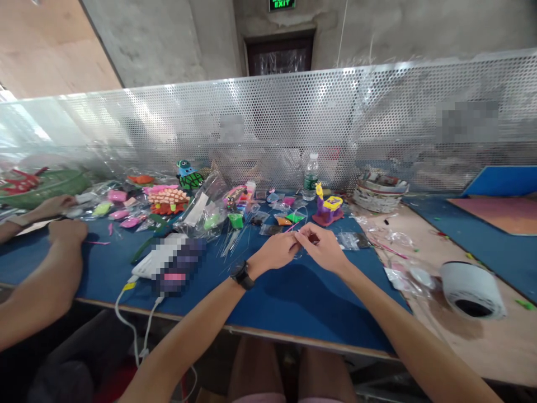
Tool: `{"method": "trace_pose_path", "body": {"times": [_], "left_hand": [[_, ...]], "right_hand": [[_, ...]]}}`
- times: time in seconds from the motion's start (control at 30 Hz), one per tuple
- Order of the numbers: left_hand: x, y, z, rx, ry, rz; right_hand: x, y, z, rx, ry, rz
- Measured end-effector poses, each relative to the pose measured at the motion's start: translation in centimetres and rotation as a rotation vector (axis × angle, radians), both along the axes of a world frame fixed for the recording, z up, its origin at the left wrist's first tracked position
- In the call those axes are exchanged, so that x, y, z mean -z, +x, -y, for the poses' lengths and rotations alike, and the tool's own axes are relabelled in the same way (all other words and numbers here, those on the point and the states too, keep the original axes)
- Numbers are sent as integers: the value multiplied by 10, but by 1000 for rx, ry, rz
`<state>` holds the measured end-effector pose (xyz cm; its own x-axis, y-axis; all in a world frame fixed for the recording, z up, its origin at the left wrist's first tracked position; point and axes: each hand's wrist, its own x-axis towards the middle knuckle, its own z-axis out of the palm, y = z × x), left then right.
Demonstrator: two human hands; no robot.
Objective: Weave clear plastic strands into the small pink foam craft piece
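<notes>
Both hands meet over the blue mat (293, 302) near the middle of the view: the left hand (274, 252), a black watch (242, 275) on its wrist, and the right hand (323, 250) have their fingertips pressed together, pinching something small between them, perhaps a bit of clear plastic, too tiny to make out. At 12 o'clock from the hands stands a purple and yellow clay figure (328, 209), with a water bottle (311, 178) beyond it. Small bags of coloured clay (235, 219) lie at 11 o'clock. At 3 o'clock, well apart, sits a white tape roll (472, 290). At 9 o'clock another person's hands (67, 229) rest on the mat.
</notes>
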<state>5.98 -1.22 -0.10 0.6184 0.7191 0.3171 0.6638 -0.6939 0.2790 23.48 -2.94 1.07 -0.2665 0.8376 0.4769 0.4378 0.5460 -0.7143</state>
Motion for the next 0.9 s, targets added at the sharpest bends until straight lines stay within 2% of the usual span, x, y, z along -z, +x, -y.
{"method": "trace_pose_path", "body": {"times": [0.2, 0.3, 0.43, 0.53, 0.67, 0.77, 0.9], "left_hand": [[-6, 0, 1, 88, -26, 101], [-7, 0, 3, 56, -16, 112], [-6, 1, 4, 21, 23, 90], [-2, 2, 4, -17, 57, 39], [0, 5, 4, -85, 58, -41], [0, 5, 4, -109, 33, -55], [-2, 2, 3, -100, 23, 26]], "right_hand": [[-1, 8, -4, -77, -136, -98], [-1, 9, -6, -21, -155, -108], [-4, 10, -6, 80, -159, 6], [-2, 10, -9, 52, -188, 71], [7, 8, -17, -3, -239, 48], [11, 5, -17, 20, -146, 113], [11, 5, -8, 62, 148, 383]]}}
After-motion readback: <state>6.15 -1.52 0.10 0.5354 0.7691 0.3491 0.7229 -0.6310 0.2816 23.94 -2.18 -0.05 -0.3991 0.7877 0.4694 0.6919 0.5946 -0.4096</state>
